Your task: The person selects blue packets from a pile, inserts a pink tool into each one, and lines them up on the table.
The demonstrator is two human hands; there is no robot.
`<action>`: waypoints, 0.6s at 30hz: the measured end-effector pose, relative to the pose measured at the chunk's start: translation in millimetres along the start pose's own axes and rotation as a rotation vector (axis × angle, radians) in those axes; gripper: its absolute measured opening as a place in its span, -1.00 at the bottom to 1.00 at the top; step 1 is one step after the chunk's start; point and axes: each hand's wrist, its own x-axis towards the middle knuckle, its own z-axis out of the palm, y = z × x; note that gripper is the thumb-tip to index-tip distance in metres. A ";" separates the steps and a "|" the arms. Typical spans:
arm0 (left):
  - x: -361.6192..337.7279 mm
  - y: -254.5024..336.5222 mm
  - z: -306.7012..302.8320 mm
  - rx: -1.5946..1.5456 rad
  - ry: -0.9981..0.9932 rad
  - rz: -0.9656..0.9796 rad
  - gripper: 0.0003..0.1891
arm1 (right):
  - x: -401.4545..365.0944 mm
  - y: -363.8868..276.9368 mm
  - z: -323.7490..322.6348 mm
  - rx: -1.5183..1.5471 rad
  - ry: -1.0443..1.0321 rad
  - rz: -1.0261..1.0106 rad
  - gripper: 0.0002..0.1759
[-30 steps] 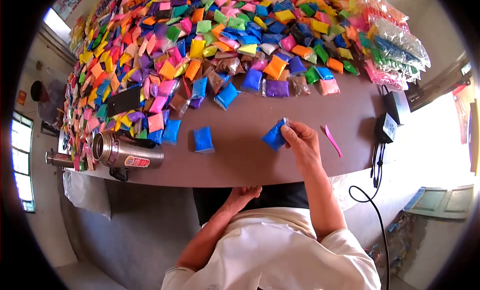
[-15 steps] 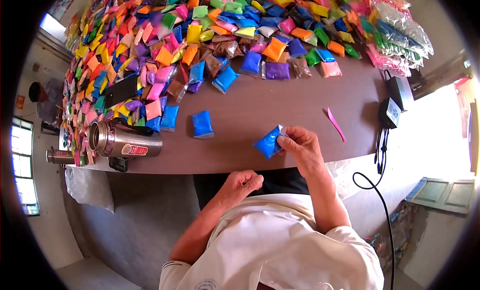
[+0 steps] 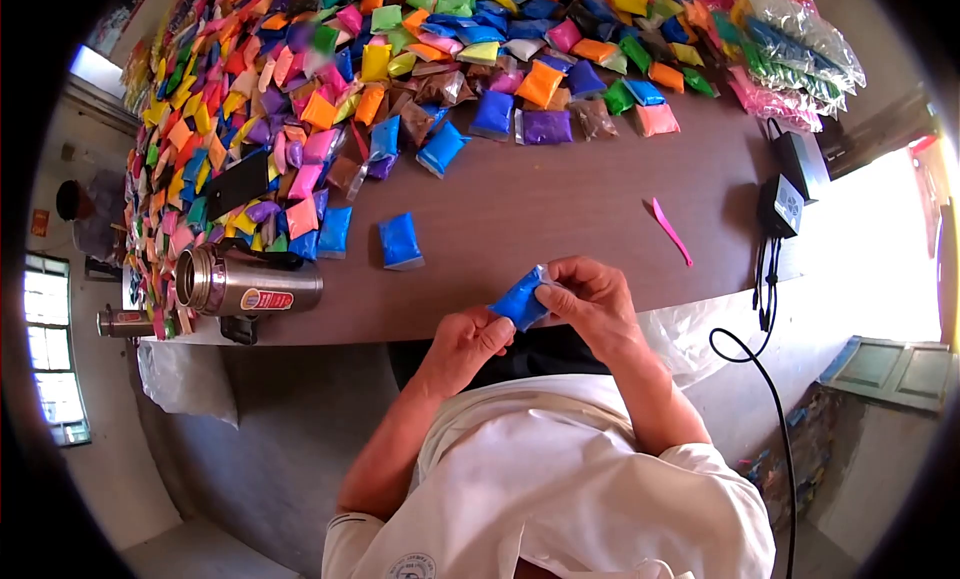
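Blue shows through the plastic of the small packet [image 3: 518, 301] that we hold up at the near edge of the table [image 3: 590, 189], close to the middle of that edge. Our right hand [image 3: 590, 297] has its fingers clamped on the packet's right end, thumb on the side facing us. Our left hand [image 3: 466, 347] is curled with its thumb up against the lower left corner; we cannot tell whether those fingers are closed on the plastic or only resting against it.

We judge the step in hand to be two-handed handling of this one packet, with the right hand bearing it and the left one at its corner. As we read it, the next move calls for a sure pinch by the left fingers, a steady right grip and little squeeze on the middle, since the filling looks soft.

Another blue packet [image 3: 401, 242] lies alone on the table, left of our hands and untouched. Toward the right edge lies a pink plastic tool [image 3: 669, 233], also untouched. Beyond, a heap of coloured packets [image 3: 440, 54] covers the far and left parts of the table, and a steel flask [image 3: 285, 287] sits by the near edge at the left.
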 end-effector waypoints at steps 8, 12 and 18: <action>-4.3 12.9 10.8 0.053 0.064 0.097 -0.53 | -3.7 0.1 4.9 -0.101 -0.086 0.022 -0.71; -2.0 16.8 9.6 0.090 0.071 0.096 -0.55 | -4.8 4.0 13.1 0.017 -0.025 0.003 -0.63; -0.5 8.6 7.4 0.093 0.109 0.139 -0.57 | -5.7 20.7 19.8 0.051 -0.119 0.111 -0.68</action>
